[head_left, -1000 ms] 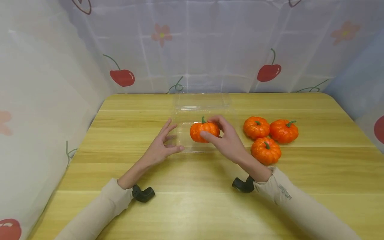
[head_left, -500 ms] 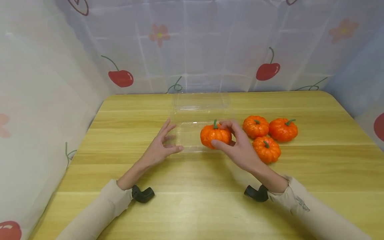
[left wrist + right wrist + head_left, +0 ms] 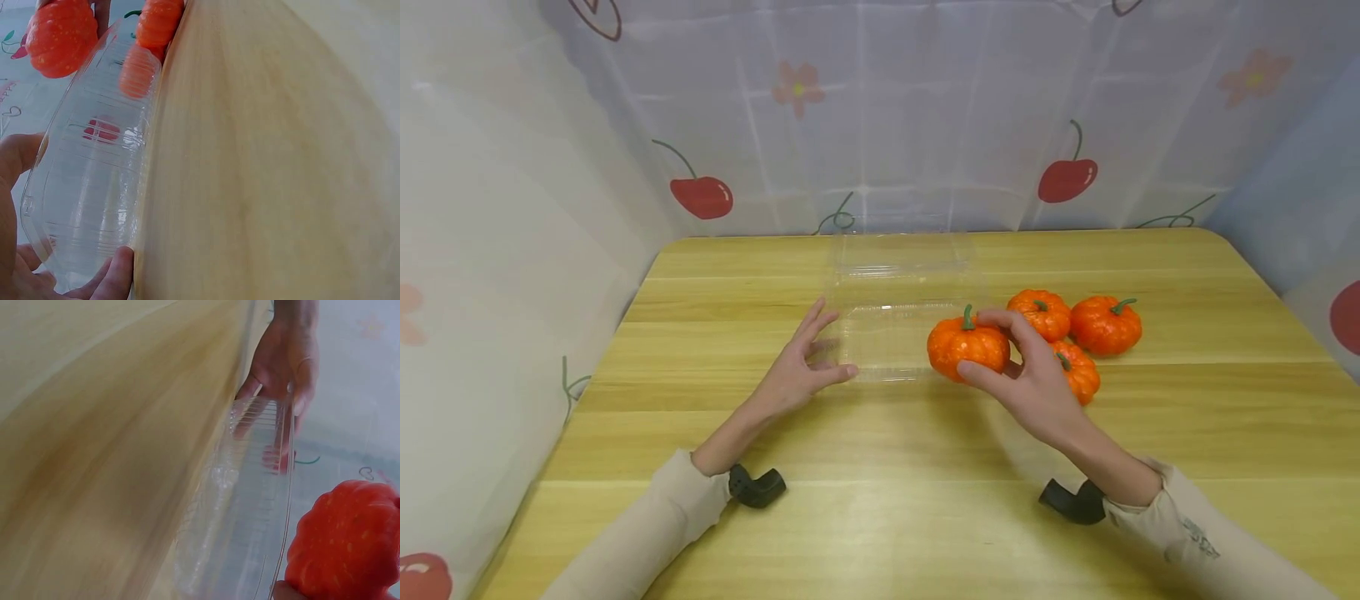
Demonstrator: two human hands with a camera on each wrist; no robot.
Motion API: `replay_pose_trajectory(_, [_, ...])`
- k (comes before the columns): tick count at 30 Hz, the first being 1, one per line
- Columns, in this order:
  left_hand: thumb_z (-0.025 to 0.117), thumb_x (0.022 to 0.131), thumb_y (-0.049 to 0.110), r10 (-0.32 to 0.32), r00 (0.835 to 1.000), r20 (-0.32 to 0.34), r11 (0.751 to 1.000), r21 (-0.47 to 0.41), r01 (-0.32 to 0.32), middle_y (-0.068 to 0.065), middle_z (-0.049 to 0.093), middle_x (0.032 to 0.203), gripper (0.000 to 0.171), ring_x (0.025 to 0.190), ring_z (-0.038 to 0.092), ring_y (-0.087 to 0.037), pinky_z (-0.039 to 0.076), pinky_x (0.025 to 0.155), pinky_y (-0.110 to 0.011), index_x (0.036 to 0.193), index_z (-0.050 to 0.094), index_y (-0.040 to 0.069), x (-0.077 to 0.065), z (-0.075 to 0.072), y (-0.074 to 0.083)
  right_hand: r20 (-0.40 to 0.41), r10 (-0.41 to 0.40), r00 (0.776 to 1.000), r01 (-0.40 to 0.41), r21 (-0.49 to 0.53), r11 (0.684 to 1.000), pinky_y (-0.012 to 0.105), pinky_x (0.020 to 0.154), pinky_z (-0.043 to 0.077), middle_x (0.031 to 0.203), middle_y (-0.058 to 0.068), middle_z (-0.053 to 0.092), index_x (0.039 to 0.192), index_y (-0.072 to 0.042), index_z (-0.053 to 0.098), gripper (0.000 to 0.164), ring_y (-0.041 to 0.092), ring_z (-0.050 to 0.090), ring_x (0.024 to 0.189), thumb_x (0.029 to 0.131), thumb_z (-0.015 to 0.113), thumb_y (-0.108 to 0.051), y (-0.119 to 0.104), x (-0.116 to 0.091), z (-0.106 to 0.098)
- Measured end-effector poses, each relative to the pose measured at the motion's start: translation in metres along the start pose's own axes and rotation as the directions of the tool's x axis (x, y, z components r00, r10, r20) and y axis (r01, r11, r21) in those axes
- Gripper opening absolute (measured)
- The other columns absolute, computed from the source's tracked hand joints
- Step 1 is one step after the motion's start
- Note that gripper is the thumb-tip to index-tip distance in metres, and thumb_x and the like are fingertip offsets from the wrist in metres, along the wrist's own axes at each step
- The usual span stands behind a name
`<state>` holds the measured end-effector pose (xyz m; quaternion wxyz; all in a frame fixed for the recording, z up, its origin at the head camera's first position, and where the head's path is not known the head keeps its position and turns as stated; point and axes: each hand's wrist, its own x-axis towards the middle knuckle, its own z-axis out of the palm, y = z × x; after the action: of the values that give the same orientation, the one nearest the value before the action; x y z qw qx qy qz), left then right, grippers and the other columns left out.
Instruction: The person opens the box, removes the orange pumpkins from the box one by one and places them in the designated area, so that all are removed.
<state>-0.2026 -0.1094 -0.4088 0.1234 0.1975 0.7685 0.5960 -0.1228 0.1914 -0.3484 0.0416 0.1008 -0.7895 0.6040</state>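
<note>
My right hand [image 3: 1033, 383] grips a small orange pumpkin [image 3: 967, 346] with a green stem, thumb on its near side and fingers behind. The pumpkin overlaps the right end of an open clear plastic clamshell box [image 3: 880, 342] in the head view. In the left wrist view, the pumpkin [image 3: 60, 40] shows above the box rim. My left hand [image 3: 797, 367] touches the box's left end, its fingers spread and fairly straight. The box [image 3: 250, 481] has ribbed walls. Its lid [image 3: 902, 250] is raised at the back.
Right of the box, three more orange pumpkins sit close together: one at the back [image 3: 1041, 312], one farther right [image 3: 1107, 325] and one in front [image 3: 1078, 372], partly behind my right hand. The wooden table [image 3: 880, 500] meets a cherry-print curtain [image 3: 910, 125] behind.
My right hand has carried the pumpkin rightward and a little towards me, from over the box's middle to its right end. The left hand and the box have stayed in place.
</note>
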Motion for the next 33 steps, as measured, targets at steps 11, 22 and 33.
replay_pose_trajectory(11, [0.077,0.086,0.012,-0.003,1.0,0.001,1.0,0.005,0.003,0.003,-0.003,0.165,0.085,0.138,0.035,-0.04,0.045,0.103,-0.047,0.155,0.026,0.004,0.0,-0.001,0.0,-0.039,-0.001,0.999,0.001,-0.003,1.0,0.021,0.088,0.052,0.137,0.009,0.044,0.134,0.001,0.045,0.048,0.023,0.052,0.114,0.092,0.068,-0.003,0.0,-0.017,-0.022])
replay_pose_trajectory(22, [0.076,0.087,0.011,-0.008,1.0,0.002,1.0,0.006,0.008,0.003,-0.003,0.165,0.085,0.138,0.035,-0.039,0.045,0.103,-0.046,0.155,0.026,0.005,0.0,0.0,0.0,-0.119,-0.026,0.993,0.031,0.037,0.999,0.015,0.087,0.05,0.136,0.009,0.041,0.131,-0.003,0.047,0.048,0.019,0.048,0.116,0.088,0.066,0.007,0.005,-0.03,-0.048])
replay_pose_trajectory(33, [0.075,0.087,0.01,0.0,1.0,-0.002,1.0,0.016,0.0,0.002,-0.003,0.165,0.084,0.138,0.035,-0.039,0.044,0.103,-0.047,0.155,0.027,0.005,0.001,0.001,0.0,-0.189,0.053,0.981,-0.052,0.011,0.999,0.008,0.09,0.044,0.142,0.007,0.039,0.142,-0.008,0.043,0.059,0.014,0.042,0.121,0.09,0.067,0.004,0.02,-0.045,-0.083])
